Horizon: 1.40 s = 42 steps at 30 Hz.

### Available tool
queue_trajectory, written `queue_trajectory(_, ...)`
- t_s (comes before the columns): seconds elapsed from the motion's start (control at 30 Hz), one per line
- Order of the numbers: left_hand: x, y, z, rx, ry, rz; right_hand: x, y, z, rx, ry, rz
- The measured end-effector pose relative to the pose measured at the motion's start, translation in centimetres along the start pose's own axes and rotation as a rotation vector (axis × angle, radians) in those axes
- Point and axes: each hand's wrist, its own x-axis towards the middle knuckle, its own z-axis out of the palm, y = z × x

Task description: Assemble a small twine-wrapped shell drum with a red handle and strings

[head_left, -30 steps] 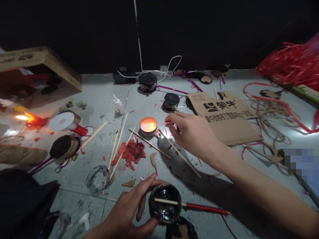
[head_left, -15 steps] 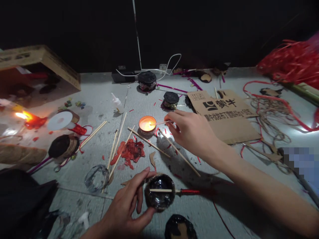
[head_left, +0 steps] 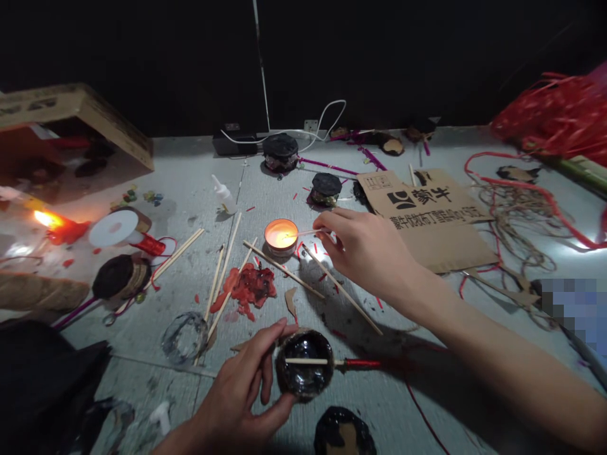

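My left hand (head_left: 253, 379) steadies a small round drum body (head_left: 307, 385), thumb and fingers against its left side. The drum is open at the top, glossy black inside. A pale stick (head_left: 306, 361) crosses the drum and leads into a red-wrapped handle (head_left: 363, 363) on the right. Between thumb and fingertips, my right hand (head_left: 360, 243) pinches a thin whitish stick (head_left: 307, 232). The stick's far end is over the glowing wax in a lit candle tin (head_left: 281, 246); whether it touches the wax I cannot tell. Below the drum lies a black disc (head_left: 344, 436) with a brown patch.
Loose wooden sticks (head_left: 284, 268) and spilled red wax (head_left: 249, 287) lie around the candle. Flattened cardboard (head_left: 441, 243) and tangled twine (head_left: 519, 221) are at right. Black-topped drums (head_left: 279, 151) stand behind. At left are another flame (head_left: 46, 219), a ribbon spool (head_left: 111, 229) and a cardboard box (head_left: 111, 129).
Both hands keep their places and grips. The thin stick stays at the candle tin, with only slight motion.
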Motion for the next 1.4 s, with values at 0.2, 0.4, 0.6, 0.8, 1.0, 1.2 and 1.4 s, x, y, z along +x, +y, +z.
queue_trajectory(0.2,0.0,-0.1,0.1,0.000,0.000,0.002,0.0,0.0,-0.1,-0.015,-0.008,0.005)
queue_trajectory(0.4,0.2,0.0,0.0,-0.010,-0.001,0.020,0.0,-0.1,-0.1,-0.022,-0.012,0.010)
queue_trajectory(0.6,0.7,1.1,-0.3,0.032,-0.004,0.048,0.1,-0.2,-0.1,-0.009,-0.004,0.008)
queue_trajectory(0.8,1.0,1.6,-0.6,0.052,-0.010,0.081,0.0,0.1,0.1,0.019,0.031,-0.016)
queue_trajectory(1.0,1.0,1.5,-0.5,0.050,-0.007,0.083,0.1,0.1,0.0,0.008,0.020,-0.008)
queue_trajectory(1.2,0.9,1.2,-0.5,0.050,-0.012,0.094,0.2,0.0,-0.1,-0.001,0.002,-0.003)
queue_trajectory(1.4,1.0,1.1,-0.4,0.040,0.000,0.130,0.2,0.2,-0.2,0.009,0.008,0.000)
